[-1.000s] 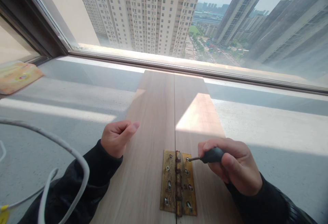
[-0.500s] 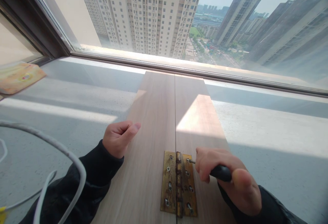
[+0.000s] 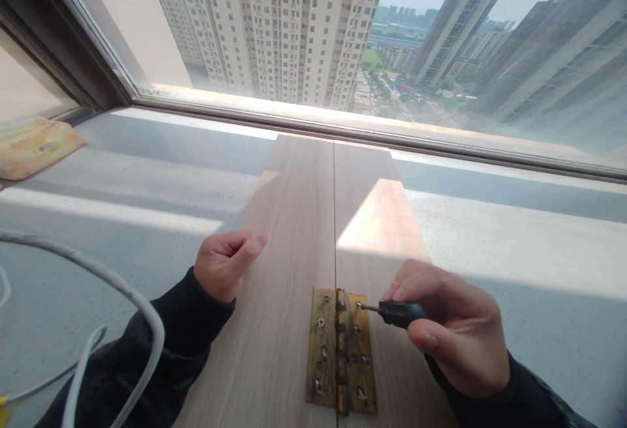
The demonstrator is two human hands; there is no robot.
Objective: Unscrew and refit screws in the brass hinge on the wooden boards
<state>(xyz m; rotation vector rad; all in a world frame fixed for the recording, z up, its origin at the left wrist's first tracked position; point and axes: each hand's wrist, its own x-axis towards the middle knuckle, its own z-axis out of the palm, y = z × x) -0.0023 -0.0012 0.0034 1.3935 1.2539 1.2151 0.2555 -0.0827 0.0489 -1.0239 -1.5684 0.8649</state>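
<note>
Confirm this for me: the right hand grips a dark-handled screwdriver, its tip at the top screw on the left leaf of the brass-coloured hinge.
Wrong leaf: the head view shows the dark-handled screwdriver, gripped in the right hand, with its tip at the top screw on the right leaf.

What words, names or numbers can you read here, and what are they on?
None that I can read.
Orange pack: a small logo and faint marks, too blurred to read.
Hinge: dark marks, but no letters I can make out.
Screwdriver: no letters show on the part in view.
</note>
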